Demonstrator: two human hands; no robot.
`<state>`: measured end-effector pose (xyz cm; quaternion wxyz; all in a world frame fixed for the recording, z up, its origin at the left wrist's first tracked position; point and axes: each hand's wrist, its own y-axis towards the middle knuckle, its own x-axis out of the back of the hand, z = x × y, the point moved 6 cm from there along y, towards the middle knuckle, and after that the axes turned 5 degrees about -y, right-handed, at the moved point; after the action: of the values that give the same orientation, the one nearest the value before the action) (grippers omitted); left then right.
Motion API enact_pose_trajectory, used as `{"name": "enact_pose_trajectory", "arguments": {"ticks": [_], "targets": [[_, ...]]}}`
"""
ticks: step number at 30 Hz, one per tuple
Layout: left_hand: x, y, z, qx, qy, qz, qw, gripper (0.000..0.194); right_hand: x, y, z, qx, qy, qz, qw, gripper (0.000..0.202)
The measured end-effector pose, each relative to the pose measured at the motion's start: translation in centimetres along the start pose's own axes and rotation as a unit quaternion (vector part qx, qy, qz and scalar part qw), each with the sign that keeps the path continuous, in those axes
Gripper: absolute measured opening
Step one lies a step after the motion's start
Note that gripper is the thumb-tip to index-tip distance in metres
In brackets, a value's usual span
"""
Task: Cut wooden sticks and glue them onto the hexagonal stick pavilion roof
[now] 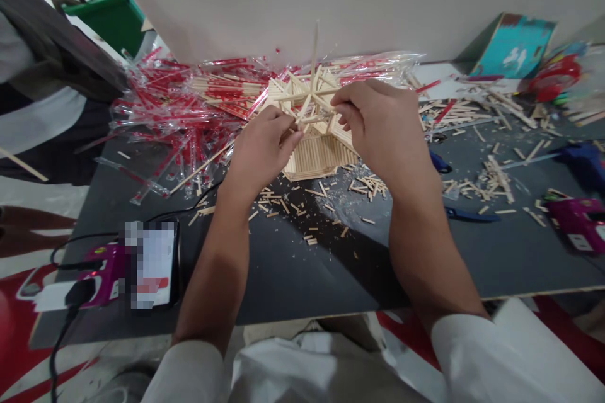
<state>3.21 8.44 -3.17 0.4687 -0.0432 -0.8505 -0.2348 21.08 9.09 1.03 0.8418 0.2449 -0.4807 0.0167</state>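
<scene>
Dark-grey flat counter (288, 280) bears, centrally, a pale wooden-stick model building (319, 154). At its top, the right hand (380, 123) pinches a thin straight stick (325, 94); left hand's (261, 150) grip undeterminable. Small cut wooden pieces (369, 186) lie before it.

No legible text or numbers.

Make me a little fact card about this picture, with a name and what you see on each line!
Left hand: fingertips at the upper part of the stick model; exact grip unclear
Right hand: fingertips pinched at the model's upper sticks
Stick model: pale sticks, standing on the table
Tallest part: one upright stick
Mess: cut stick bits around the model
Behind, leftward: clear-and-red wrappers
Near left edge: phone
</scene>
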Motion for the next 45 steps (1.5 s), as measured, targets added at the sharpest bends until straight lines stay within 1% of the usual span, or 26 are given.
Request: {"name": "enact_pose_trajectory", "arguments": {"ticks": [5,9,11,17,20,24,25,27,30,34,39,45], "targets": [[0.0,0.0,0.0,-0.001,0.005,0.0,1.0,0.018,0.2,-0.2,0.4,0.03,-0.032,-0.004,0.999,0.018],[0.1,0.0,-0.2,-0.006,0.005,0.001,1.0,0.02,0.8,-0.7,0.7,0.042,-0.04,0.0,0.998,0.034],[0.2,0.0,-0.2,-0.007,-0.002,0.003,1.0,0.019,1.3,-1.0,0.8,0.044,-0.045,0.003,0.998,0.038],[0.2,0.0,-0.2,-0.006,0.005,0.005,1.0,0.019,2.6,-1.9,1.8,0.056,-0.113,0.039,0.991,0.042],[0.2,0.0,-0.2,-0.004,0.008,0.007,1.0,0.018,2.6,-2.5,2.4,0.064,-0.149,0.078,0.984,0.046],[0.2,0.0,-0.2,-0.008,0.011,0.008,1.0,0.018,1.1,-3.8,2.8,0.07,-0.206,0.189,0.958,0.058],[0.2,0.0,-0.2,-0.01,0.014,0.007,1.0,0.018,0.7,-4.1,2.7,0.066,-0.218,0.21,0.951,0.062],[0.2,0.1,-0.2,-0.012,0.02,0.005,1.0,0.018,0.2,-4.5,2.6,0.056,-0.239,0.232,0.941,0.067],[0.1,0.1,-0.1,-0.011,0.016,0.004,1.0,0.019,-0.1,-4.6,2.5,0.044,-0.258,0.231,0.937,0.07],[0.1,0.0,0.0,-0.002,0.007,0.005,1.0,0.018,0.0,-4.5,2.2,0.038,-0.267,0.212,0.939,0.074],[0.2,-0.1,0.0,-0.001,0.005,0.005,1.0,0.018,0.3,-4.5,1.8,0.034,-0.265,0.195,0.944,0.073],[0.2,-0.1,0.0,-0.004,0.003,0.004,1.0,0.02,0.3,-4.3,1.8,0.011,-0.255,0.212,0.943,0.072]]}}
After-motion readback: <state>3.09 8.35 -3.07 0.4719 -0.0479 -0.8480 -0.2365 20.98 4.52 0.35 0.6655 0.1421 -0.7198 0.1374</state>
